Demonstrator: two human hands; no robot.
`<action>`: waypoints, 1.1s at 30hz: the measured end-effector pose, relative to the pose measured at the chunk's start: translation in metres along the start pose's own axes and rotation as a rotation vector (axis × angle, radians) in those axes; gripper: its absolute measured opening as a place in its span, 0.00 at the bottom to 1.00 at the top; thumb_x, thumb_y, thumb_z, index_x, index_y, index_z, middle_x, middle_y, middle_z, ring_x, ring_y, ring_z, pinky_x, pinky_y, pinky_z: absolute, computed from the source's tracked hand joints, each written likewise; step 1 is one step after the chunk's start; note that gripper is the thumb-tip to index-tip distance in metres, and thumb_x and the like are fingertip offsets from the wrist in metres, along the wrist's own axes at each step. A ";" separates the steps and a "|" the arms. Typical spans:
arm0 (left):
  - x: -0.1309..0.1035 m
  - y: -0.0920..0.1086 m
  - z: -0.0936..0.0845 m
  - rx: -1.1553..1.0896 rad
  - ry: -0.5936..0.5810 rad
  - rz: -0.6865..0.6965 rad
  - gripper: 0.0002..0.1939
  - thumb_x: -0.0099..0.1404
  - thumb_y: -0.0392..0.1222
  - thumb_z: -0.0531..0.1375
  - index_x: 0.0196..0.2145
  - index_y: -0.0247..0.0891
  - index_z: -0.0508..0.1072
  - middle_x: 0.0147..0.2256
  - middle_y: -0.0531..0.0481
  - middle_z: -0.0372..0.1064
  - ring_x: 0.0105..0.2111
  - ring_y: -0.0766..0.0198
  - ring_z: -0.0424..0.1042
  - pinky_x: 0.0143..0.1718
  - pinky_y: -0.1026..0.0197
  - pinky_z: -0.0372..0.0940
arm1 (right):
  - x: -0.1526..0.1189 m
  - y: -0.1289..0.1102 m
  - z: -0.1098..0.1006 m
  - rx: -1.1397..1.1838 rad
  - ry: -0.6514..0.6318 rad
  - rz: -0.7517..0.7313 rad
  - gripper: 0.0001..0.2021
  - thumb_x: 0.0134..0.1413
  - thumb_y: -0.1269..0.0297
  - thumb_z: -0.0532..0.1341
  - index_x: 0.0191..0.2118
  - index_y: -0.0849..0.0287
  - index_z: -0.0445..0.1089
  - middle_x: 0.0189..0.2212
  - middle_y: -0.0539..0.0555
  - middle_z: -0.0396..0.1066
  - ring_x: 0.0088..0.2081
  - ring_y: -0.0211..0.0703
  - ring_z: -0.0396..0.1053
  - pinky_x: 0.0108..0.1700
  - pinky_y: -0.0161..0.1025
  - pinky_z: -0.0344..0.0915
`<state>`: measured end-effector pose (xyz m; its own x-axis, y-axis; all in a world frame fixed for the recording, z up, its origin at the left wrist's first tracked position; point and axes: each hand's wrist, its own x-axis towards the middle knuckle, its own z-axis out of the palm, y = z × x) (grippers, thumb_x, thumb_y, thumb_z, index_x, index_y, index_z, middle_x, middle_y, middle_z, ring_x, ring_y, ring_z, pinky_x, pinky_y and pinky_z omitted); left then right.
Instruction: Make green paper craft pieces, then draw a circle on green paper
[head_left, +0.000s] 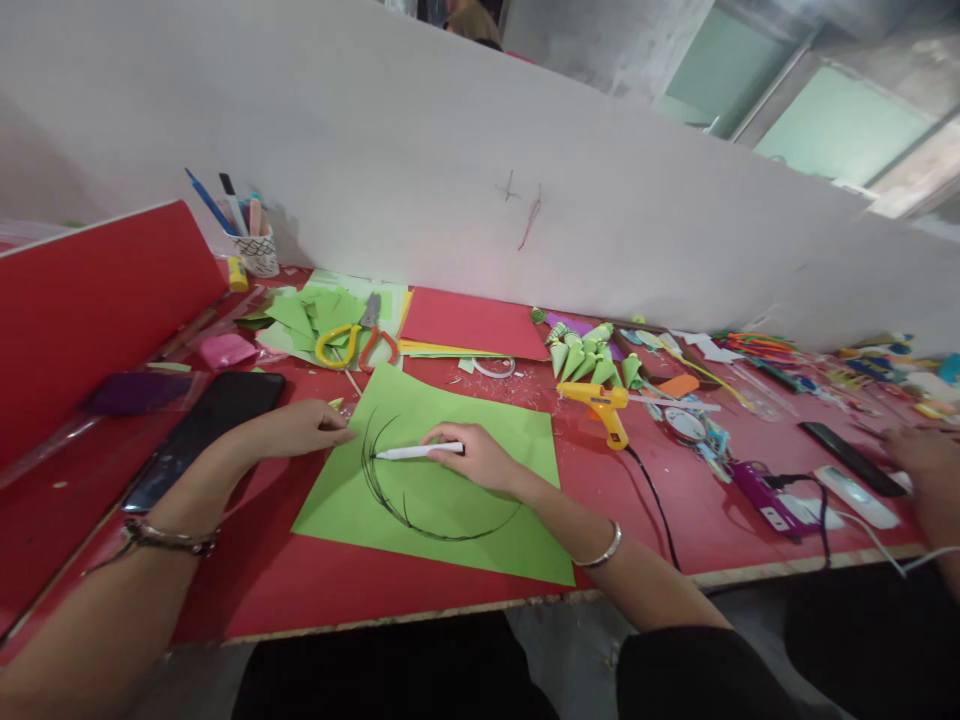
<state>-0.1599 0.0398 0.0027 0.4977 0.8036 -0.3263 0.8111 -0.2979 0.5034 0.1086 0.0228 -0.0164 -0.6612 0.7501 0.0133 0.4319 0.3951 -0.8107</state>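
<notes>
A white marker [409, 452] is pinched in my right hand [480, 458], its tip against the green paper sheet [480, 400]. Curved black strokes [420, 535] on that sheet form a rough, overlapping, unfinished-looking circle. My left hand [304, 428] is at the sheet's left edge, thumb and fingers bent close together with their tips on the edge. A black phone [206, 435] lies under and beside my left forearm. Just behind the sheet are scissors [352, 345] with yellow and red handles.
A yellow glue gun [600, 405] with a black cord lies right of the sheet, near small green paper cones [589, 360]. Coloured paper [472, 320] is stacked by the wall. A pen cup [257, 252] stands back left. Another person's hand [926, 460] is at far right.
</notes>
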 end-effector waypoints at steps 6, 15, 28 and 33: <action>0.000 0.000 0.002 -0.039 0.020 0.008 0.18 0.55 0.49 0.48 0.15 0.38 0.49 0.18 0.55 0.42 0.18 0.70 0.45 0.20 0.65 0.42 | 0.015 0.007 -0.005 -0.048 0.029 0.018 0.12 0.55 0.58 0.53 0.40 0.59 0.66 0.24 0.48 0.63 0.22 0.32 0.55 0.24 0.31 0.51; 0.000 -0.006 0.005 -0.040 -0.022 -0.001 0.17 0.56 0.50 0.48 0.17 0.38 0.48 0.18 0.55 0.41 0.19 0.70 0.44 0.20 0.65 0.43 | 0.012 0.014 -0.019 -0.090 0.295 0.130 0.11 0.55 0.60 0.53 0.39 0.59 0.65 0.23 0.48 0.61 0.22 0.33 0.55 0.24 0.31 0.49; -0.001 -0.001 0.003 -0.072 -0.036 0.033 0.18 0.56 0.51 0.48 0.16 0.38 0.49 0.18 0.55 0.41 0.19 0.70 0.45 0.20 0.65 0.43 | 0.007 -0.005 -0.019 0.071 -0.212 -0.023 0.09 0.51 0.63 0.56 0.37 0.61 0.69 0.25 0.49 0.65 0.25 0.32 0.57 0.26 0.30 0.52; -0.001 -0.002 0.004 -0.077 -0.019 0.042 0.18 0.55 0.51 0.49 0.15 0.38 0.51 0.17 0.55 0.43 0.18 0.70 0.46 0.19 0.65 0.44 | 0.019 0.000 -0.017 0.051 -0.139 -0.011 0.10 0.52 0.61 0.56 0.38 0.60 0.68 0.25 0.49 0.64 0.23 0.32 0.56 0.24 0.29 0.51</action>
<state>-0.1603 0.0378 -0.0015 0.5368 0.7813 -0.3184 0.7639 -0.2899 0.5765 0.1064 0.0455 -0.0065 -0.7456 0.6641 -0.0562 0.3949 0.3723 -0.8399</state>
